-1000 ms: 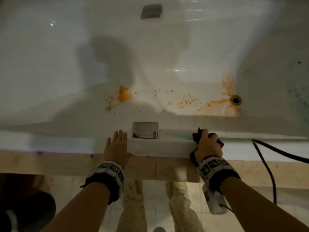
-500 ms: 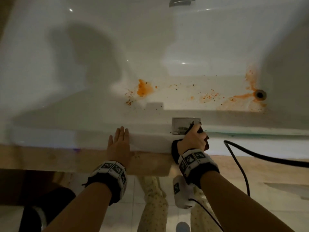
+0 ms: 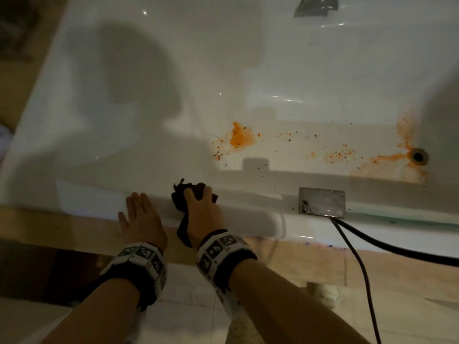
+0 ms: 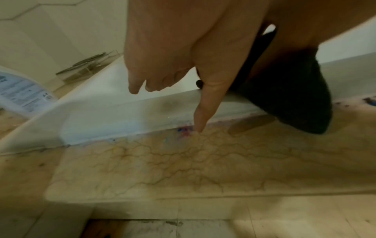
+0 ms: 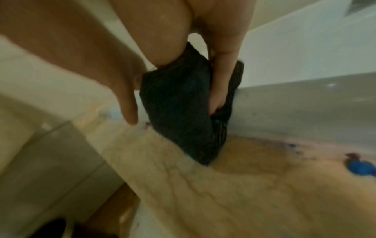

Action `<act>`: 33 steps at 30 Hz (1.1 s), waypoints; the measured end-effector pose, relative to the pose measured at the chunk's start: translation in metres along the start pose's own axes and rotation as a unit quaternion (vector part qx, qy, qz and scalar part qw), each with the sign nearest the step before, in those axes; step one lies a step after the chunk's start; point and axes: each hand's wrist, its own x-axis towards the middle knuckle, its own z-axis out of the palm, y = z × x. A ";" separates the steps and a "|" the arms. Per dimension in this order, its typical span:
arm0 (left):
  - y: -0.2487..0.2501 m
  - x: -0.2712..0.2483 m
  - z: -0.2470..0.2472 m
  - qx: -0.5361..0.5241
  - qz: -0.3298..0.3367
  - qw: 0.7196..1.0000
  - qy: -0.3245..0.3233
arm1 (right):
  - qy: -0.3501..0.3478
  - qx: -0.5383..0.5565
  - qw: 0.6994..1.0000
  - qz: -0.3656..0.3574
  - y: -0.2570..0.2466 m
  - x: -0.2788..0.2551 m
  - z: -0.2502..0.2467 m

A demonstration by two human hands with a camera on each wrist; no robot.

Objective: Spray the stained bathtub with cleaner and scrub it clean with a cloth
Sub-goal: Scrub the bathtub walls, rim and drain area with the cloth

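The white bathtub (image 3: 248, 70) fills the head view, with orange stains (image 3: 239, 137) on its floor and more orange around the drain (image 3: 419, 156) at the right. My right hand (image 3: 201, 209) grips a dark cloth (image 3: 182, 194) on the tub's near rim (image 3: 248, 219). In the right wrist view the dark cloth (image 5: 183, 112) hangs down over the rim's outer face. My left hand (image 3: 139, 214) lies flat on the rim just left of it, fingers straight. In the left wrist view its thumb (image 4: 205, 109) points down across the rim's edge.
A metal plate (image 3: 321, 202) is set in the rim at the right, with black hoses (image 3: 360, 256) leading from it across the beige marble ledge (image 3: 62, 229). A second metal plate (image 3: 315, 6) sits on the far wall. Blue spots (image 5: 362, 165) mark the ledge.
My right hand has slid the cloth leftward along the rim, from right of the metal plate to beside my left hand. The left hand stays flat on the rim.
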 end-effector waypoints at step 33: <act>0.184 -0.079 0.027 -0.108 0.401 0.909 0.041 | 0.072 -0.271 0.957 0.077 0.339 -0.164 -0.121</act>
